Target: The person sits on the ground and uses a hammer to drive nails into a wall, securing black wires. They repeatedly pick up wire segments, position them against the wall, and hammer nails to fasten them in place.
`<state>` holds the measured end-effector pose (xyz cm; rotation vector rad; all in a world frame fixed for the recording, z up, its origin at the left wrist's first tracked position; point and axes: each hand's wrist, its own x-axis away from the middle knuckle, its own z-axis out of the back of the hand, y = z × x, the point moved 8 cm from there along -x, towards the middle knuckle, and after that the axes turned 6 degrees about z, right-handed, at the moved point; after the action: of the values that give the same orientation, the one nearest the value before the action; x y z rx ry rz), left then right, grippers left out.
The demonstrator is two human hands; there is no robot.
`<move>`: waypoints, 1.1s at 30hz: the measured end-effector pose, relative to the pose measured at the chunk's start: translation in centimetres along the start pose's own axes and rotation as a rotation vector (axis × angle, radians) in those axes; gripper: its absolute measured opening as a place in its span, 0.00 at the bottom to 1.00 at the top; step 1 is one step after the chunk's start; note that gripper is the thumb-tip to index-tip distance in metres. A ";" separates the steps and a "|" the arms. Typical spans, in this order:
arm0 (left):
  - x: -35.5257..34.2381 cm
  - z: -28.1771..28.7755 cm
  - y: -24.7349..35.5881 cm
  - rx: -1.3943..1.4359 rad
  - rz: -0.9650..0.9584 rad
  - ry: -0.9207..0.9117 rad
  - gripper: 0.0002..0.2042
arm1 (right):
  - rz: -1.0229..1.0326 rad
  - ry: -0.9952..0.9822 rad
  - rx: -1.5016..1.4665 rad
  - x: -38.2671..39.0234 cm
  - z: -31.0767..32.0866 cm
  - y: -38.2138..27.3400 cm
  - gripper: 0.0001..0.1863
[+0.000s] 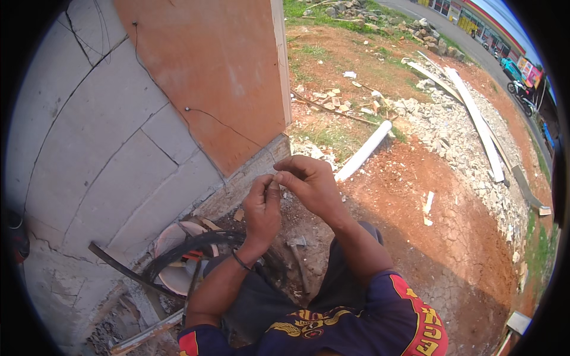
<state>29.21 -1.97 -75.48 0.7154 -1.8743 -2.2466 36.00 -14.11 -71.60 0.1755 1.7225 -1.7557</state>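
Note:
My left hand [264,199] and my right hand [303,184] meet at the fingertips, both pinching a thin wire [225,124] just outside the lower corner of an orange panel [214,59]. The wire runs from a small fixing on the panel down toward my fingers; its end is too small to make out. Below my left hand lies a thick coil of black wire [199,243] across a pale bucket [169,243] with an orange-handled tool inside. A hammer-like tool [297,255] lies on the dirt between my knees.
A cracked block wall [101,154] fills the left. To the right lie white pipes [363,151], boards [519,184] and rubble [427,124] on reddish soil [427,249]. Parked motorbikes [519,92], a road and a shopfront stand at the far upper right.

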 end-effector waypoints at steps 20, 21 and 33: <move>-1.1 -0.4 -0.5 -0.050 0.035 -0.093 0.07 | 0.534 -0.053 0.520 -0.4 0.8 -4.7 0.06; -0.9 -0.6 -0.3 -0.126 0.019 -0.138 0.07 | 0.491 -0.082 0.515 -0.7 1.0 -4.3 0.06; -0.9 1.2 -3.0 0.133 0.325 -0.374 0.09 | 0.797 -0.368 0.609 1.2 -0.1 -3.6 0.09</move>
<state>30.03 0.12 -77.96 -0.0112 -2.1284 -2.1678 33.12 -14.76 -69.19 0.6544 0.6589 -1.4967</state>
